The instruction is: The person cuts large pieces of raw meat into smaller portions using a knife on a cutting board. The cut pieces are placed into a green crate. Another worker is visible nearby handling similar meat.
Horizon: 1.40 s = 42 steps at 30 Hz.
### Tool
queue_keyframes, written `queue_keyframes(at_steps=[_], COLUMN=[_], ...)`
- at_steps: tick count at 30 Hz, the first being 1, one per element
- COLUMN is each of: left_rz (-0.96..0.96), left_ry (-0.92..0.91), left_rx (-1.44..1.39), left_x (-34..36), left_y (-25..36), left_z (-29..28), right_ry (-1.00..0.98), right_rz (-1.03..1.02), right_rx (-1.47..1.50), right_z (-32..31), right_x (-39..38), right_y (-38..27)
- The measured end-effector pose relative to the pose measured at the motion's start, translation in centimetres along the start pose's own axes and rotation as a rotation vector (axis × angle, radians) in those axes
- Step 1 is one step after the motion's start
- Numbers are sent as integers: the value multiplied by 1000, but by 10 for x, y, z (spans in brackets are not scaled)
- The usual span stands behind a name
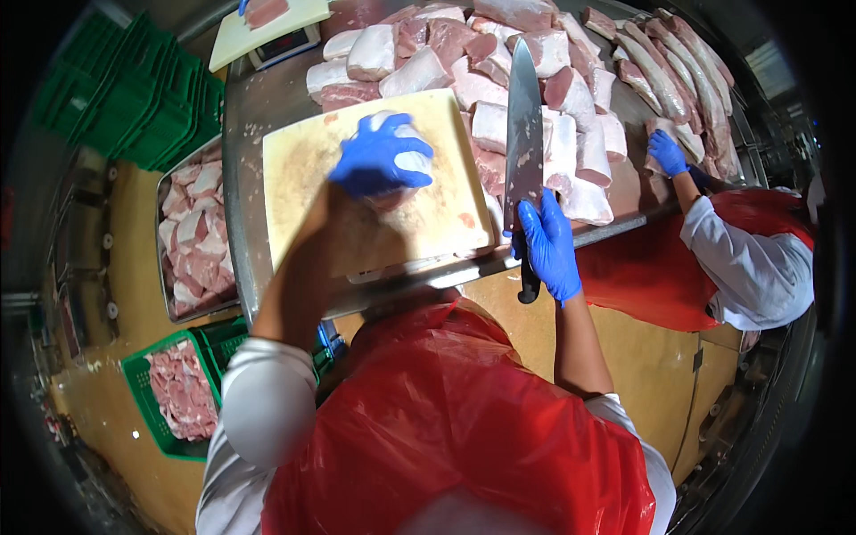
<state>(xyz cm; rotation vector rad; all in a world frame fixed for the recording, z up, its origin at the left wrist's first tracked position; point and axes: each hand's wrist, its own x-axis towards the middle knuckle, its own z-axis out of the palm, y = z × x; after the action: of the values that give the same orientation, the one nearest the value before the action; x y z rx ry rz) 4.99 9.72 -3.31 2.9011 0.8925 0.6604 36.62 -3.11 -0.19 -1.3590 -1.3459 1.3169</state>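
Note:
My left hand [379, 162], in a blue glove, grips a piece of pale meat [414, 161] from above on the white cutting board [292, 196]. Its fingers are spread over the piece and hide most of it. At the board's right side, my right hand [550, 245], also gloved in blue, is closed around the black handle of a large knife [524, 125]. The long, broad blade points away from me, with bits of meat stuck on it. Beyond and right of the board lies a heap of cut meat blocks [504, 120] with white fat.
A co-worker's gloved hand [667, 153] touches meat near the long meat strips [664, 76] at right. Stacked green crates [134, 85] and a scale [285, 46] stand far left. Left of the metal table [242, 160] are a metal tub of meat [196, 236] and a green crate [141, 392] holding trimmings.

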Motion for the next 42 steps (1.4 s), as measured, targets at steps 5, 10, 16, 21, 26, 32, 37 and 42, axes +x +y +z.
queue_keyframes(at_steps=[5, 10, 16, 21, 26, 32, 37, 42], left_rz=[-353, -622, -782, -1002, -1002, -1114, -976, -1007], left_ry=[55, 427, 376, 640, 768, 877, 753, 860], left_rx=[-381, -187, 77, -84, 7, -38, -199, -142], left_x=[-6, -66, -100, -132, -152, -158, -73, -46], left_y=[4, 77, 161, 169, 165, 160, 167, 147], left_z=[-24, -9, 0, 0, -5, -13, 3, 31], right_ry=[-50, -100, -304, -390, -518, -645, -408, -307], right_rz=[-110, -415, -515, -700, -662, -616, -685, -670], right_rx=[-225, -498, -873, -949, -1200, -1463, -1109, -903], right_z=[-2, 2, 45, 94, 62, -80, 2, 80], right_x=[6, 8, 28, 56, 56, 44, 37, 46], right_y=[-5, 24, -8, -23, -14, -19, -22, -17])
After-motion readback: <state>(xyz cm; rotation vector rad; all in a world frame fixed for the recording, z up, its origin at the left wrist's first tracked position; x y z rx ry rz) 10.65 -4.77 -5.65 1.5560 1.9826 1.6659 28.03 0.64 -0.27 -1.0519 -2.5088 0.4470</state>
